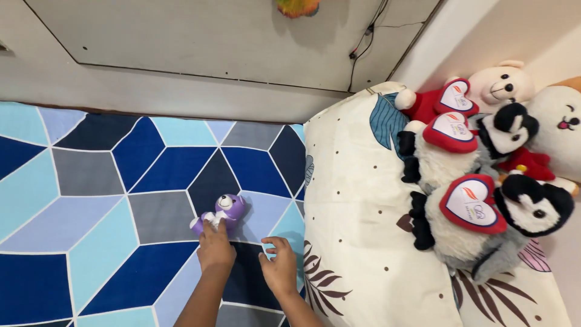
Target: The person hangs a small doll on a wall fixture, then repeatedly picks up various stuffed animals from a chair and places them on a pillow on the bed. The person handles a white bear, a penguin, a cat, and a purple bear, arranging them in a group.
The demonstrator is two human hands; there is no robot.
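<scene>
**Gripping a Small Purple Bear on a Patterned Bedsheet**

Reaching forward from the bottom edge of the head view, the left hand [216,249] has its fingers closed on the lower part of a small purple teddy bear [223,213]. The bear lies on its back on the bedsheet [91,181], which is printed with blue, grey and light-blue geometric panels. Its head points away from the person, and its white muzzle faces up.

The right hand [280,266] rests just beside the left, apart from the bear. Its fingers are loosely curled and partly spread, and it holds nothing. The fingertips lie on the sheet, near the edge of the cream pillow [357,200].

The pillow carries a leaf and dot print and lies to the right of both hands. Soft toys are grouped on its far right side:

- Two black-and-white plush penguins [484,218], one behind the other, each with a red-edged heart on its chest.
- A cream plush bear [496,88] behind them, also with a heart.
- A white plush toy [560,130] at the right edge of the view, partly cut off.

Dark cables [363,42] hang on the wall beyond the pillow.
</scene>
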